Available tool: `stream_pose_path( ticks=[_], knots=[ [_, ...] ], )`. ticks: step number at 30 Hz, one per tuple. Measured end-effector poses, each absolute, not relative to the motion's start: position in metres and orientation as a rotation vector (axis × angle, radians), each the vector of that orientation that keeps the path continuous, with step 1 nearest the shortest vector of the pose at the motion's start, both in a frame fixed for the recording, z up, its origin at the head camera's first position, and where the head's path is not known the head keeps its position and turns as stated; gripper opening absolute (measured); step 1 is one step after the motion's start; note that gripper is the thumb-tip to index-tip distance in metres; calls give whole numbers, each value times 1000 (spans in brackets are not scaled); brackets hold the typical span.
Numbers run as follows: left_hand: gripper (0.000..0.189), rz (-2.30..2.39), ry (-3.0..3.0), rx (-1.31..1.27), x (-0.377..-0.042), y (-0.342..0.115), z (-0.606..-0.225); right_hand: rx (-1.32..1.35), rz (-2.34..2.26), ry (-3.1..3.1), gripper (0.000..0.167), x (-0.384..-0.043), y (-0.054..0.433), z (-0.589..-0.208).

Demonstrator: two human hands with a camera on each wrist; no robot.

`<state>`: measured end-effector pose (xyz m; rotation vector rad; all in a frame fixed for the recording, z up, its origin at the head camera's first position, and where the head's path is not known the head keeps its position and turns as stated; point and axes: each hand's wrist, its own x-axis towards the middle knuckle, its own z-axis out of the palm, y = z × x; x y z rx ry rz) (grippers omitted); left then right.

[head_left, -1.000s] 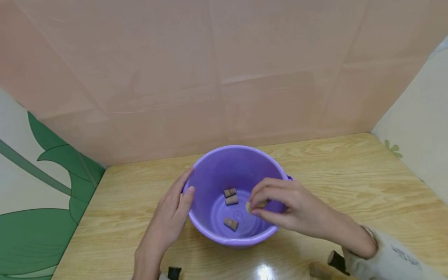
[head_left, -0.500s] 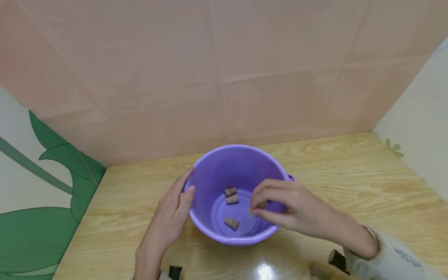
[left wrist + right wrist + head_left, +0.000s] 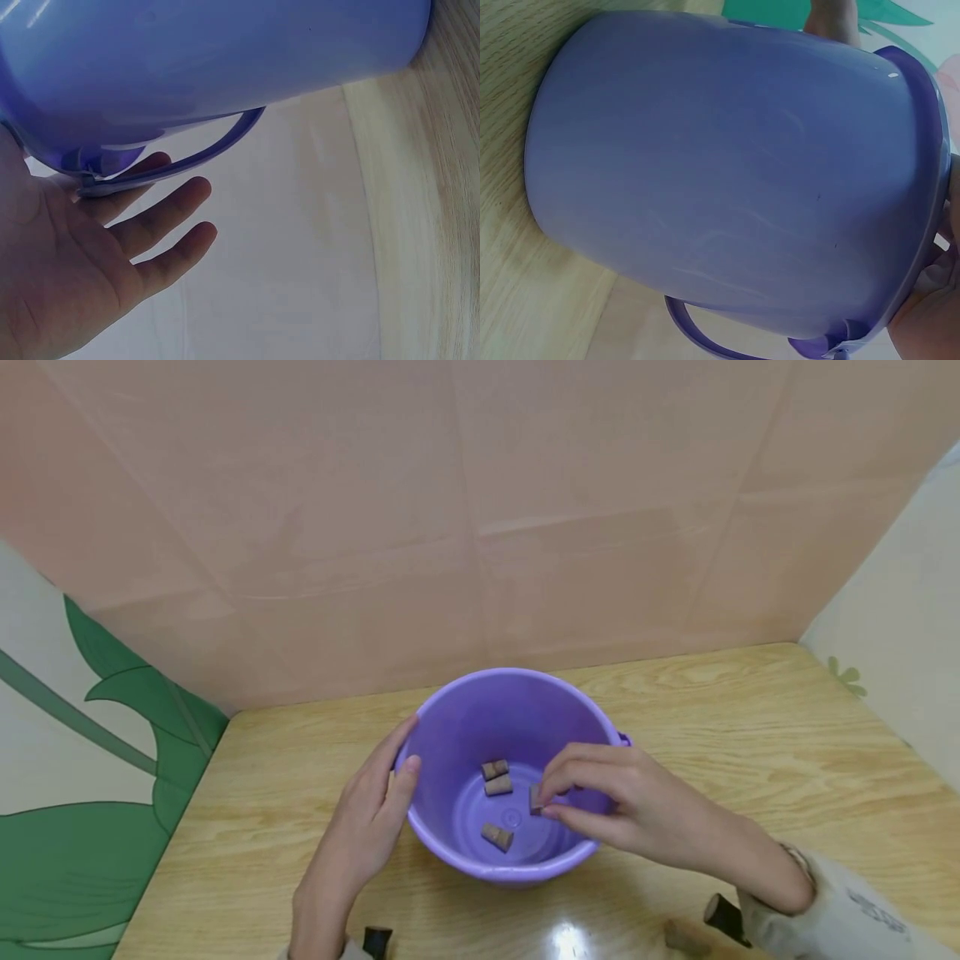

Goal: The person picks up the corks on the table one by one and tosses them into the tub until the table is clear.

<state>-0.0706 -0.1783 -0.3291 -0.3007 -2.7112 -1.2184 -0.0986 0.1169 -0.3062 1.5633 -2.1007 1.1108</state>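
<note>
A purple bucket [image 3: 480, 710] stands on the table with several short brown wooden pieces [image 3: 498, 785] lying on its bottom. My left hand [image 3: 360, 827] holds the bucket's left rim, thumb over the inside edge. In the left wrist view, that hand's other fingers [image 3: 166, 217] extend loosely outside, near the bucket's handle [image 3: 217, 150]. Over the right side of the opening, my right hand [image 3: 600, 793] pinches a small wooden piece [image 3: 535, 799] between thumb and fingertips, mostly covered by the fingers. In the right wrist view the bucket wall [image 3: 727, 165] hides what the hand holds.
More short wood pieces lie on the table [image 3: 247, 810]: a dark one [image 3: 723, 917] and a brown one [image 3: 686, 937] near my right sleeve [image 3: 840, 902], and a black one [image 3: 377, 941] by my left wrist. A pinkish wall covering [image 3: 375, 527] rises behind.
The wooden piece in my right fingers has turned, from its pale end facing out to a greyish-brown side showing. Left hand and bucket stay put.
</note>
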Motion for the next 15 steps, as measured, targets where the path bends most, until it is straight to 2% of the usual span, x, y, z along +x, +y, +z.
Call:
stream_pose_path(
  ticks=[6,15],
  knots=[
    [49,-1214,-2710,-302,-70,-178,-329,1574,1116,-2042,6,-99,117,-308],
    [49,-1195,-2689,-327,-72,-179,-332,1545,1156,-1995,10,-91,122,-311]
  ],
)
